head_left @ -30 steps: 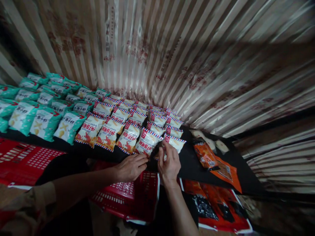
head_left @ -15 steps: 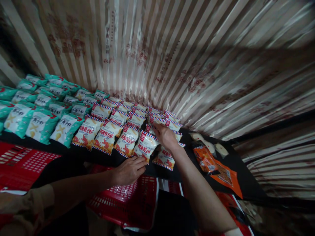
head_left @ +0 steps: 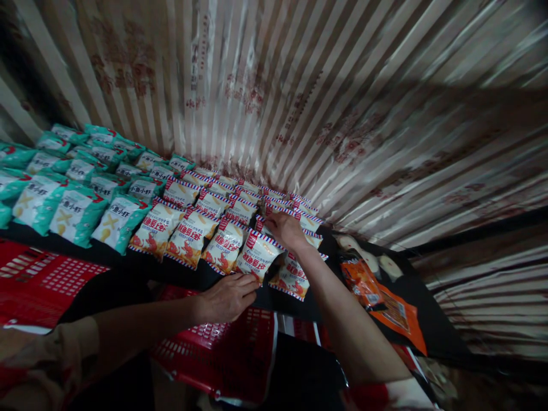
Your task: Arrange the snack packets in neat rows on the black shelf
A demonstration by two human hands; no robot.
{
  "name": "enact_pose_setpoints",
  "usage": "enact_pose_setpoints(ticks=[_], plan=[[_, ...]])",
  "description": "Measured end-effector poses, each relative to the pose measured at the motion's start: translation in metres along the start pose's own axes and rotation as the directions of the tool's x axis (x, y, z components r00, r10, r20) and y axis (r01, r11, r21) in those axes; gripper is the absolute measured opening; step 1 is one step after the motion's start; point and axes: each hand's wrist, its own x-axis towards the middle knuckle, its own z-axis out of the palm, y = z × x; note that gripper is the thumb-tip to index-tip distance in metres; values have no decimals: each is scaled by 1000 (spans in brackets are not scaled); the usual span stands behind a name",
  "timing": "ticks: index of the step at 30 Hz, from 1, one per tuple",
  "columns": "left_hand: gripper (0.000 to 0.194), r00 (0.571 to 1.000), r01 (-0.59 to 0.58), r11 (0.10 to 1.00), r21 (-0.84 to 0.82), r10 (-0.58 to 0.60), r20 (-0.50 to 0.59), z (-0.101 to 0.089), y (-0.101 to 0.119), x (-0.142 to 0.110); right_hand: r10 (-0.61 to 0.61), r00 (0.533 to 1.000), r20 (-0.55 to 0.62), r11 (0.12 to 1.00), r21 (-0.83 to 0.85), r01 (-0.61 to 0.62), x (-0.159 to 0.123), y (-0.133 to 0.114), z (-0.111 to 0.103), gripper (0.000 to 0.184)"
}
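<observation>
My left hand (head_left: 231, 298) is closed at the lower edge of a white and orange snack bag (head_left: 257, 256) with red lettering, in the front row. At the top of that bag is my right hand (head_left: 286, 229), its fingers bent and pinched together on bag wrapping; whether they grip this bag or one just behind it, I cannot tell. Another snack bag (head_left: 291, 277) of the same kind lies partly under my right wrist. To the left stand several matching bags (head_left: 187, 237) in rows, with more behind.
Teal snack bags (head_left: 115, 222) fill the left side of the black shelf (head_left: 319, 297). Orange packets (head_left: 362, 282) and pale round pieces (head_left: 389, 267) lie at right. Red baskets (head_left: 252, 354) sit below the front edge. A striped sheet (head_left: 265, 85) hangs behind.
The view has shifted slightly, so the shelf appears a little further right. Both hands stay at the same front bag, which leans a little more toward the right.
</observation>
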Motion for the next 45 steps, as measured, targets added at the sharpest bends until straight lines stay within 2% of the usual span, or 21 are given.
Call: enact_pose_setpoints(ticks=[8,13,18,21,23,26,29,33,35,38,39,42,45], plan=[[17,1000,-1,1000,-11,1,-4,-4,0,2,-4,1000,-8,1000,18,4,5,-4,2,24],[16,1000,2,1000,-8,-2,-20,-3,-1,3,-27,1000,8,996,85,27,6,-3,2,22],[18,1000,-4,1000,-11,4,4,-4,-1,1,-22,993,-115,988,150,39,6,7,3,24],[20,1000,1,1000,-9,-1,23,-5,-1,0,27,977,-211,989,151,6,10,18,1,27],[21,1000,11,1000,-5,-11,29,-4,0,0,61,971,-233,991,128,-32,15,27,-1,29],[20,1000,17,1000,-6,-17,25,-2,1,1,100,980,-170,994,66,-90,24,38,-4,30],[19,1000,-1,1000,-28,0,-21,-5,3,2,85,993,-79,996,-9,-86,31,42,-5,32],[27,986,-70,994,-82,56,-157,-27,0,8,65,998,-19,994,-91,-66,37,37,-9,34],[29,969,-43,994,-97,18,-247,-45,-10,18,75,997,21,988,-133,-72,39,34,-13,33],[28,911,174,976,-133,-210,-354,-69,-39,45,80,994,71,974,-216,-63,42,33,-17,31],[27,895,237,961,-140,-272,-353,-74,-52,56,77,994,81,968,-244,-56,43,34,-18,30],[23,869,402,913,-71,-405,-286,-82,-89,91,81,991,103,953,-300,-47,47,38,-19,29],[24,892,440,896,61,-428,-147,-79,-117,119,64,991,113,951,-309,-26,49,42,-19,28]])
